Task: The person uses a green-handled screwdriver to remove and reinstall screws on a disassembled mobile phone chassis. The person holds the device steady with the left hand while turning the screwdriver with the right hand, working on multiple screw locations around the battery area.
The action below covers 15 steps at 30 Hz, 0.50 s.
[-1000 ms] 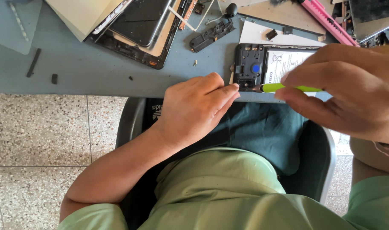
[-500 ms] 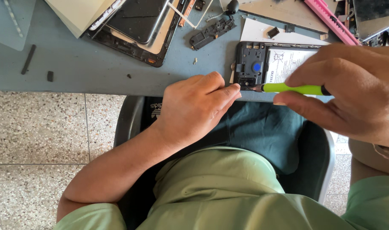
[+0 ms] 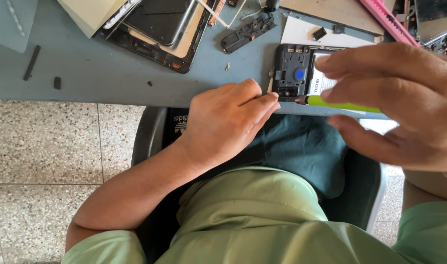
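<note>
The right hand (image 3: 399,102) is opening its grip slightly compared with the earlier views, its fingers now spreading above and below the green screwdriver (image 3: 341,103). The screwdriver's metal tip is now showing at the lower edge of the opened phone (image 3: 294,73), whereas only the green shaft was visible before.

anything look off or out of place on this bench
The opened phone lies right at the table's near edge, back cover off, with a tiny loose screw beside it. A second stripped phone lies askew behind. Otherwise nothing looks spilled.
</note>
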{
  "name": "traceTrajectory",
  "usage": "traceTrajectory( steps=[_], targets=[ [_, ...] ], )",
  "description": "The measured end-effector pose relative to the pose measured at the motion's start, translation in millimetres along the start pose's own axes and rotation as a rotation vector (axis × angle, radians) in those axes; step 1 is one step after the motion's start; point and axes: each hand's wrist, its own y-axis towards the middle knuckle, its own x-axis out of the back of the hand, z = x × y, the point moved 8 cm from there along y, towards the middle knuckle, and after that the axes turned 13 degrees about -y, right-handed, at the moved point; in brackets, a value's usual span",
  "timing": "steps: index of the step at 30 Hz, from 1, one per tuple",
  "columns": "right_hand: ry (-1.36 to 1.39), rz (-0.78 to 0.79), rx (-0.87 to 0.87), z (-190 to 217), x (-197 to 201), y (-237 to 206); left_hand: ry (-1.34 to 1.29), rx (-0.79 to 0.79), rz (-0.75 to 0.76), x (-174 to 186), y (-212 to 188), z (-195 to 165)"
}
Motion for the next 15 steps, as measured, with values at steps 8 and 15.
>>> traceTrajectory(
  steps=[8,15],
  targets=[
    [-0.041,0.020,-0.096,-2,-3,4,0.011,0.005,0.009,-1,1,0],
    [0.030,0.074,0.048,-1,-8,-3,0.003,-0.016,0.006,0,1,1]
  ],
)
